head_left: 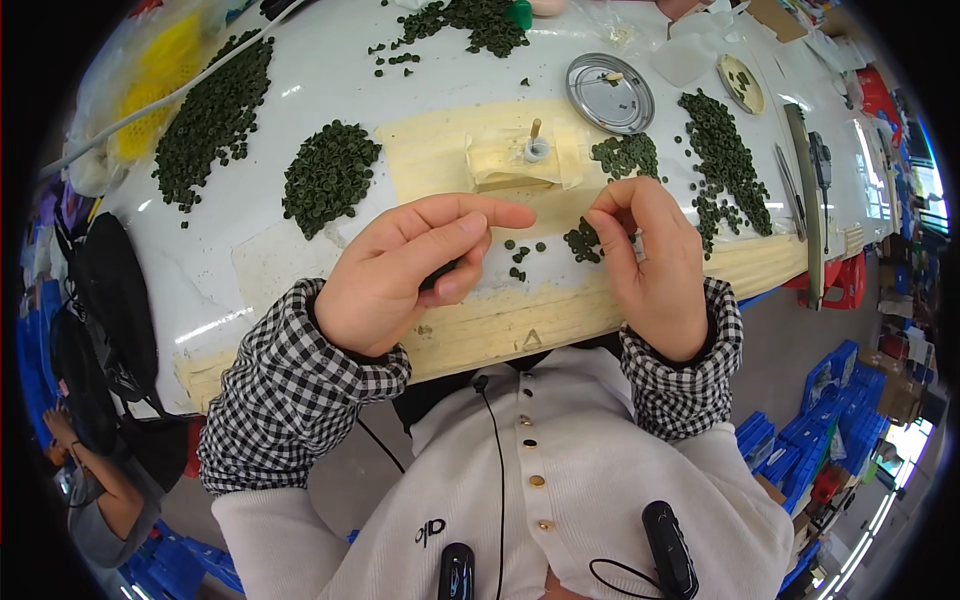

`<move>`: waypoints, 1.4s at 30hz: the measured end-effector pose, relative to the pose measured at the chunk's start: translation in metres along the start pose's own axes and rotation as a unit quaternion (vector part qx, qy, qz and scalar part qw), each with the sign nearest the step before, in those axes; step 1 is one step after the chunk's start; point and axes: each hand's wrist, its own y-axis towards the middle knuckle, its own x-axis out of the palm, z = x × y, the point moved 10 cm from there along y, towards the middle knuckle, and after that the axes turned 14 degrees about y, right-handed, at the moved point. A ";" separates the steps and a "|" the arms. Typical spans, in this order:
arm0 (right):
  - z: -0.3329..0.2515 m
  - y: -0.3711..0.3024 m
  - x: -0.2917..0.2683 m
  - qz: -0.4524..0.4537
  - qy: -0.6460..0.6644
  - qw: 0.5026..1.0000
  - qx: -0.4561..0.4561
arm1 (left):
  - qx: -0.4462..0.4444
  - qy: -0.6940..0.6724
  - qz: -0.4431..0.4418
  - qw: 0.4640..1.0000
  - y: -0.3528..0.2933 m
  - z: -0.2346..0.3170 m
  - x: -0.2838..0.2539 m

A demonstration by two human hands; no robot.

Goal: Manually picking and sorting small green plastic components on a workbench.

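My left hand [405,265] is curled with its index finger pointing right, and small dark green pieces [438,275] show under its bent fingers. Thumb and fingertips of my right hand [655,265] come together just beside a little heap of round dark green pieces [582,241]; whatever they pinch is too small to tell. Between the hands, several loose green pieces [517,272] lie on the white tabletop. Beyond them stands a block wrapped in yellowish tape [500,172], with a small whitish cup [538,150] and a thin brown peg on it.
Larger piles of green pieces lie at left [332,178], far left [215,115], back [490,28] and right [725,155]. A round metal lid [610,95] sits behind the block. Tweezers [790,190] and a screwdriver [821,165] lie by the right edge.
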 end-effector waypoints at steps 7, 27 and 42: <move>-0.003 -0.004 0.000 -0.027 0.001 1.000 -0.010 | -0.044 0.045 0.009 0.998 -0.002 -0.009 -0.006; -0.004 -0.006 0.011 -0.038 0.191 0.978 0.068 | -0.009 -0.054 -0.023 0.998 0.000 -0.007 0.001; 0.006 -0.010 0.037 -0.069 0.437 0.877 0.186 | 0.001 -0.081 -0.018 0.997 -0.001 -0.008 -0.002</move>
